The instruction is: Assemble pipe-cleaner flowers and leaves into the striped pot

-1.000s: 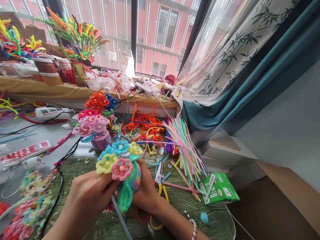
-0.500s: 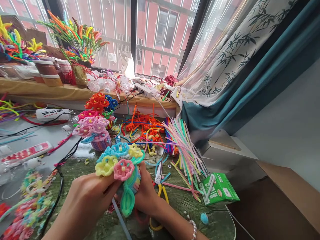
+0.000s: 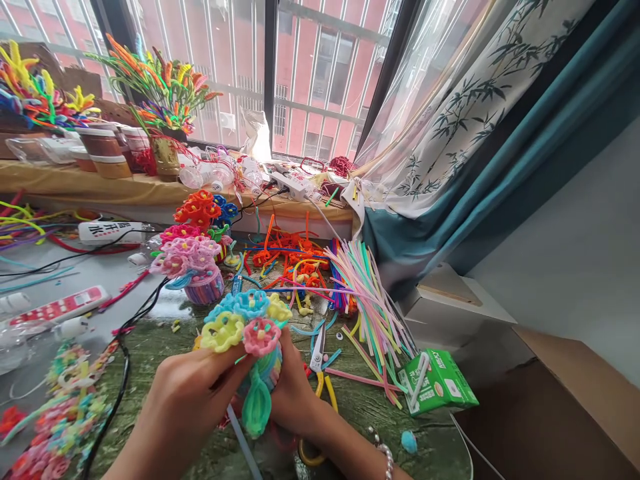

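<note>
Both my hands hold a small bouquet of pipe-cleaner flowers (image 3: pixel 247 320) over the green table (image 3: pixel 365 407). The blooms are yellow, blue and pink, set in a striped pastel pot, with a teal leaf loop (image 3: pixel 257 405) hanging below. My left hand (image 3: pixel 193 393) pinches the flowers from the left, fingers closed under the yellow and pink blooms. From the right, my right hand (image 3: pixel 293 400) wraps round the pot; a pearl bracelet (image 3: pixel 386 460) sits on its wrist.
A finished pink bouquet (image 3: pixel 190 263) and an orange one (image 3: pixel 200 207) stand behind. Loose pipe cleaners (image 3: pixel 370 300) fan out at right, with yellow-handled scissors (image 3: pixel 319 370) and a green carton (image 3: pixel 440 383). Cables (image 3: pixel 120 333), remotes and more flower pots line the windowsill.
The bouquet and both hands have shifted slightly right and down in view as my head moved. The grip on the flowers is unchanged.
</note>
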The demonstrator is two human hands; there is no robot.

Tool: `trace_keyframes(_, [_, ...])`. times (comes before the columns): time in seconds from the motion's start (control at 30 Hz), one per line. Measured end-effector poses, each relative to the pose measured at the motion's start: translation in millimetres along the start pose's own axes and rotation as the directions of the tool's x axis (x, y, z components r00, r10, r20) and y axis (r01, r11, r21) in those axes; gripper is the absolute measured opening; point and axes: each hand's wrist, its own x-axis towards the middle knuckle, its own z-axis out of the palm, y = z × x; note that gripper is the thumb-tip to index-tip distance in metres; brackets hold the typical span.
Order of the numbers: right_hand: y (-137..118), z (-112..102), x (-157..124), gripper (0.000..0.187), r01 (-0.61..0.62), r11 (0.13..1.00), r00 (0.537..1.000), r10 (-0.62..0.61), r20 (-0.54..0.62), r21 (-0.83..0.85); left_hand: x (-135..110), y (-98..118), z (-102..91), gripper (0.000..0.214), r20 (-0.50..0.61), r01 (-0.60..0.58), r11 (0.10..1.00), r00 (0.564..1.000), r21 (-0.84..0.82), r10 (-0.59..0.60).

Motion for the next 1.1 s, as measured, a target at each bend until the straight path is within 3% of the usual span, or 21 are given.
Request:
trace_keyframes(0.2, [0, 0, -1, 0.08, 0.014, 0.999, 1.0, -0.014, 0.014, 0.029, -3, -2, -1.1, 0.057, 0.059, -0.031, 0.999, 0.998, 0.027, 0.029])
trace_keyframes(0.33, [-3, -1, 0, 0.083, -0.012, 0.998, 1.0, 0.01, 0.028, 0.056, -3, 0, -2.8, 0.056, 0.033, 0.002, 1.0, 0.999, 0.013, -0.003])
trace_keyframes(0.5, [-6, -5, 5, 0.081, -0.15, 0.973, 0.984, 0.13, 0.123, 0.172, -5, 6, -6.3, 0.052, 0.001, 0.062, 0.997, 0.998, -0.043, -0.063])
trace_keyframes(0.6, [-7, -9, 8, 0.089, -0.229, 0.951, 0.966, 0.197, 0.164, 0.207, -16, 10, -7.2, 0.042, -0.013, 0.169, 0.985, 0.985, -0.027, -0.169])
trace_keyframes(0.7, [-7, -13, 11, 0.084, -0.317, 0.909, 0.94, 0.261, 0.221, 0.27, -32, 15, -4.8, 0.027, -0.1, 0.351, 0.935, 0.929, -0.056, -0.355])
trace_keyframes(0.77, [-6, -15, 13, 0.079, -0.361, 0.879, 0.918, 0.276, 0.287, 0.31, -42, 17, -0.8, 0.03, -0.135, 0.489, 0.864, 0.854, -0.121, -0.502])
trace_keyframes(0.83, [-4, -15, 14, 0.076, -0.353, 0.881, 0.915, 0.255, 0.313, 0.314, -50, 16, 5.1, 0.04, -0.091, 0.572, 0.802, 0.802, -0.17, -0.591])
trace_keyframes(1.0, [8, -18, 14, 0.063, -0.292, 0.92, 0.926, 0.203, 0.318, 0.263, -62, 11, 24.6, 0.064, -0.02, 0.668, 0.718, 0.729, -0.197, -0.684])
trace_keyframes(1.1, [14, -26, 15, 0.058, -0.269, 0.945, 0.929, 0.204, 0.308, 0.186, -62, 13, 33.8, 0.061, -0.014, 0.687, 0.706, 0.715, -0.171, -0.699])
